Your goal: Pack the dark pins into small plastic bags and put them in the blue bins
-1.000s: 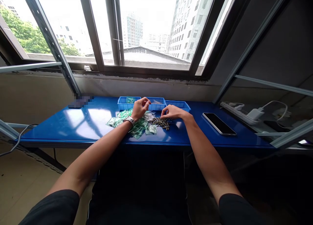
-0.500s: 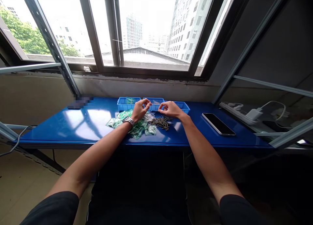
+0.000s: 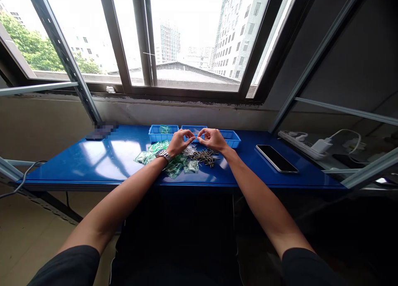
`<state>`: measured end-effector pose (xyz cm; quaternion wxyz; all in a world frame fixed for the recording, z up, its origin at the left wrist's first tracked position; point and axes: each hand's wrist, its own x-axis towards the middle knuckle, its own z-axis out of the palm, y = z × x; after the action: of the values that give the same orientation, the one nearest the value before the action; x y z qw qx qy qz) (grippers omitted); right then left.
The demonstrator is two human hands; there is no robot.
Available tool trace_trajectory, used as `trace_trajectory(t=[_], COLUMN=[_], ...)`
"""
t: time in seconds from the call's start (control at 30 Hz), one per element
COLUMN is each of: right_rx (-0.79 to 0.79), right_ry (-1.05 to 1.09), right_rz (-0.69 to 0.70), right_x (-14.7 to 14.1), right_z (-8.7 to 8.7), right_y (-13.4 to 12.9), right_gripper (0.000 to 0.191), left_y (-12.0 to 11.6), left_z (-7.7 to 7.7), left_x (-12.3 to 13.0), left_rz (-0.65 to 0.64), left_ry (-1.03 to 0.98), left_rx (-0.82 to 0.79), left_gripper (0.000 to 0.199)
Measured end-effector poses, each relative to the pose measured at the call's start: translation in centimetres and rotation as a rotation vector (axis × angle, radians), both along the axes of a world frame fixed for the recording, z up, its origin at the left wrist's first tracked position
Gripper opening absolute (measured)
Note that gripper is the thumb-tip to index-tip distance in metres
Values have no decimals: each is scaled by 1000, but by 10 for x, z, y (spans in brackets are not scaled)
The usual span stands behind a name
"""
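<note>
My left hand (image 3: 180,141), with a metal watch (image 3: 163,154) on its wrist, is pinched closed above a heap of green and clear plastic bags (image 3: 174,163). Facing it, fingertips almost meeting, my right hand (image 3: 214,139) is also in a pinch. Whatever lies between the fingers is too small to make out. Below my right hand is a pile of small black-and-brass pins or screws (image 3: 204,156). Behind the hands stand a left blue bin (image 3: 163,138) with a green bag in it, a middle blue bin (image 3: 194,128) and a right blue bin (image 3: 231,141), both partly hidden.
A smartphone (image 3: 276,158) lies on the blue table (image 3: 71,163) to the right. Beyond it, a power strip with a white charger (image 3: 322,145) sits beside the metal frame. A blurred dark object (image 3: 101,131) rests at the back left corner. Windows rise behind the table.
My right hand has moved left, bringing its fingertips close to those of my left hand. My left hand's fingers have dipped slightly. The bags, pins and bins stay put.
</note>
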<state>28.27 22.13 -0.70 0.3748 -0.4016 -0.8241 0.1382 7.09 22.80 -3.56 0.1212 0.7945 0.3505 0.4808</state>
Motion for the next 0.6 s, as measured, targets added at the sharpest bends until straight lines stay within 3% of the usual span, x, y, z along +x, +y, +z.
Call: trace_trajectory(t=[0.4,0.6], right_rx=[18,-3], right_ry=[49,65], right_rz=[19,16], right_x=[-5,-4], right_z=[-3,-3], right_y=[-1,0], right_gripper=[28,28], left_y=[0,-3], left_z=[-1,4], left_x=[1,1], left_rz=[-73,-78], left_ry=[10,-105], left_rx=[-15,-39], left_gripper=[18,22])
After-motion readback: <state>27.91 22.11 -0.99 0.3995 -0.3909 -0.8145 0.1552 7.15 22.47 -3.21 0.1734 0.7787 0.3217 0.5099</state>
